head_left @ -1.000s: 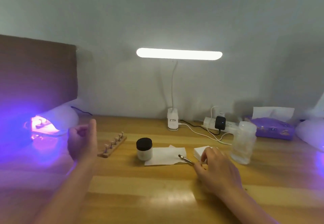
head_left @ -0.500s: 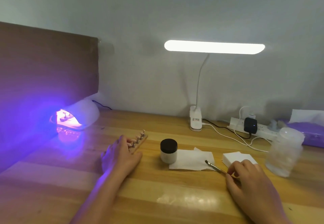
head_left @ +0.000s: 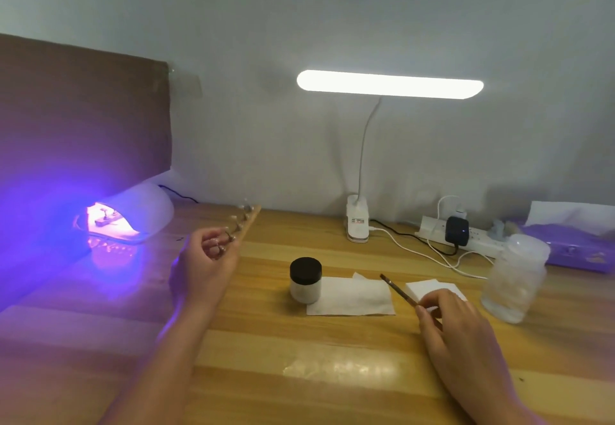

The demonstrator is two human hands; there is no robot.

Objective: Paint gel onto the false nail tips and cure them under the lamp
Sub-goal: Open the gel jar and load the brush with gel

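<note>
My left hand (head_left: pixel 206 265) grips a wooden strip (head_left: pixel 248 225) that carries several false nail tips on pegs, lifted off the table and angled up to the right. My right hand (head_left: pixel 456 321) pinches a thin brush (head_left: pixel 397 291), its tip pointing up-left over a white paper wipe (head_left: pixel 352 298). A white gel jar with a black lid (head_left: pixel 305 280) stands beside the wipe. At the left a white curing lamp (head_left: pixel 146 208) glows purple, and another strip with nail tips (head_left: pixel 106 218) lies inside it.
A lit white clip desk lamp (head_left: pixel 357 223) stands at the back, with a power strip and cables (head_left: pixel 446 231) to its right. A frosted container (head_left: pixel 512 278) and a purple tissue pack (head_left: pixel 579 245) sit far right. A stack of white pads (head_left: pixel 429 286) lies by my right hand. A brown board (head_left: pixel 83 118) leans at the left.
My left hand reached the wooden strip on the table, took hold of it and lifted it. My right hand stayed by the pads with the brush.
</note>
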